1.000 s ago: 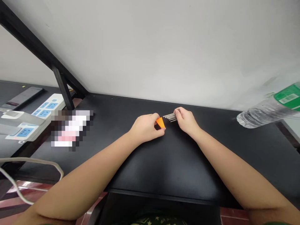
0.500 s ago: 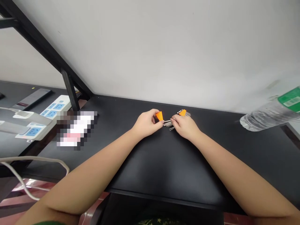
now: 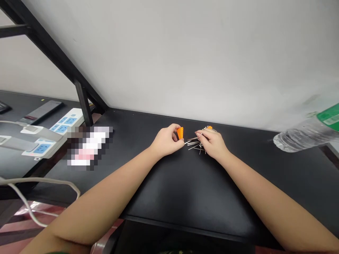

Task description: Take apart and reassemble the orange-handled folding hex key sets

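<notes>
Left hand [image 3: 167, 141] pinches an orange holder [image 3: 180, 133]; the green label [image 3: 328, 117] seems blurred.

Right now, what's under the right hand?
Thin metal rods stick out from beneath the right hand over the black table, and part of an orange block shows at its far edge. Anything fully beneath is covered; can't tell.

A plain pale grey wall [image 3: 190, 63] stands behind a black table [image 3: 185, 190], whose far edge runs along its foot. On the left, a thick black bar [image 3: 50, 49] slants down toward the table's back corner, with a short strut [image 3: 84, 102] below it. Beyond lies another dark table [image 3: 23, 102]. Reddish floor [image 3: 10, 225] shows at lower left, with glare on it. Soft light leaves a dull sheen on the black tabletop.
</notes>
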The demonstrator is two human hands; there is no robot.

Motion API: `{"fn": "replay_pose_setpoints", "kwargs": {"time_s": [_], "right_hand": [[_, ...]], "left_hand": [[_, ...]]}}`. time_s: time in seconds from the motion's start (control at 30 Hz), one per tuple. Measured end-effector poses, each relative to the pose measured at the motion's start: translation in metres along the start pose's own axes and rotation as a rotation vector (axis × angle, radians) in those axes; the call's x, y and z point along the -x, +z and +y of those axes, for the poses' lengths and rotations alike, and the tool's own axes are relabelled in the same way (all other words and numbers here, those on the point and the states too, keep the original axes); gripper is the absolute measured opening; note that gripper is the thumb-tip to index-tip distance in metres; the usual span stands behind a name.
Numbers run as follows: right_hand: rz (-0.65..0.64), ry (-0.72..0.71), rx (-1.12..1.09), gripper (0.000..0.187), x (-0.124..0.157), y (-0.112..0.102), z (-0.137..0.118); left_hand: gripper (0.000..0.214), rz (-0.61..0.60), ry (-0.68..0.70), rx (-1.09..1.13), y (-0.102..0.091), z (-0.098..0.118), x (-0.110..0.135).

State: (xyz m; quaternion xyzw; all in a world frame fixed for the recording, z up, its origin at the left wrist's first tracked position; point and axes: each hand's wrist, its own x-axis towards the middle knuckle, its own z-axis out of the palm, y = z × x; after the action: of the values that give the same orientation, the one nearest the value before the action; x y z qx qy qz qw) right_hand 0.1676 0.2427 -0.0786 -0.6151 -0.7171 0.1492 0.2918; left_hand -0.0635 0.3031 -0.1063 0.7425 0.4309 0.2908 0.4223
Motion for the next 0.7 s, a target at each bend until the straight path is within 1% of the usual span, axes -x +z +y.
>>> {"fn": "replay_pose_setpoints", "kwargs": {"time_s": [0.07, 0.17, 0.23, 0.3, 0.37, 0.53, 0.7], "right_hand": [[0.056, 0.125, -0.145, 0.028, 0.000, -0.001, -0.002], [0.104, 0.369, -0.420, 0.031, -0.001, -0.001, -0.005], [0.127, 0.455, -0.580, 0.031, -0.002, 0.000, -0.008], [0.133, 0.476, -0.678, 0.029, -0.003, 0.001, -0.010], [0.139, 0.470, -0.719, 0.027, -0.003, 0.001, -0.012], [0.173, 0.463, -0.705, 0.026, -0.002, 0.001, -0.016], [0.142, 0.466, -0.680, 0.027, -0.002, -0.001, -0.017]], "left_hand": [[0.046, -0.005, 0.002, -0.005, -0.001, -0.001, 0.000], [0.046, -0.015, 0.006, -0.021, -0.001, -0.001, 0.001], [0.045, -0.018, 0.024, -0.039, -0.001, 0.000, 0.001], [0.043, -0.030, 0.051, -0.062, -0.001, 0.003, 0.003], [0.042, -0.046, 0.077, -0.092, -0.001, 0.006, 0.004], [0.038, -0.085, 0.144, -0.198, -0.002, 0.016, 0.008], [0.032, -0.085, 0.206, -0.243, -0.002, 0.021, 0.011]]}}
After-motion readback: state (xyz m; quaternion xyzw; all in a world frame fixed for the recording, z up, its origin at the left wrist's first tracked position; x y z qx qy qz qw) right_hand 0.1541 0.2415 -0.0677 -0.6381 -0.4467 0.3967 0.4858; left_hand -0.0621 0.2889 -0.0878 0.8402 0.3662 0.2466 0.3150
